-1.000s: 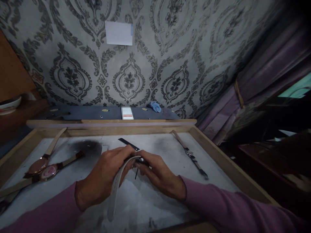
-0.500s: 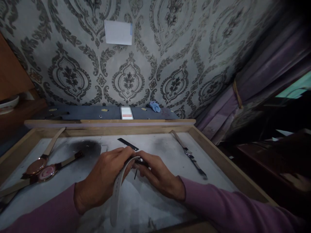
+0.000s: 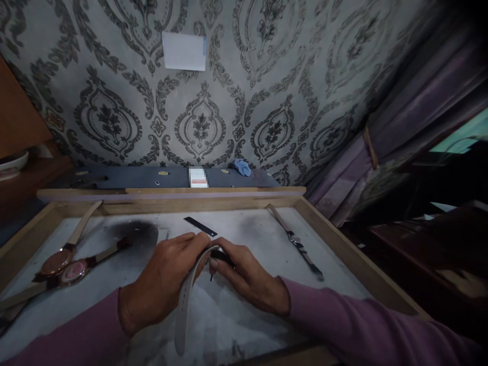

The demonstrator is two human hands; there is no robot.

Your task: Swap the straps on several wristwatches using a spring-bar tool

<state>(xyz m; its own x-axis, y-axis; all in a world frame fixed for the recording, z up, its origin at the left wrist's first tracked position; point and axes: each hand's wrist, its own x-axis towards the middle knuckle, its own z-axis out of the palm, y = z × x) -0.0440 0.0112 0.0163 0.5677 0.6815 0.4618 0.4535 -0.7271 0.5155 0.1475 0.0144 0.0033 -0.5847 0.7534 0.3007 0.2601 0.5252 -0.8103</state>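
Near the middle of a wooden-framed tray (image 3: pixel 206 204), my left hand (image 3: pixel 163 274) is closed on a pale watch strap (image 3: pixel 183 310), which curves down toward the near edge. My right hand (image 3: pixel 251 277) meets it at the strap's upper end, its fingers closed around a small dark piece (image 3: pixel 223 255), perhaps part of the same watch. A thin dark pin or tool tip pokes out below the fingers. Just beyond the hands lies a flat black blade-like strip (image 3: pixel 200 226). The fingers hide most of what is between them.
Two rose-coloured watches with straps, one large (image 3: pixel 56 261) and one smaller (image 3: pixel 73 273), lie at the tray's left. A slim watch (image 3: pixel 294 239) lies at the right. Behind the tray are a blue crumpled cloth (image 3: pixel 242 167) and a white card (image 3: pixel 198 177).
Both hands stay together at nearly the same spot. The right fingers have shifted slightly on the dark piece, and less of the thin pin shows below.
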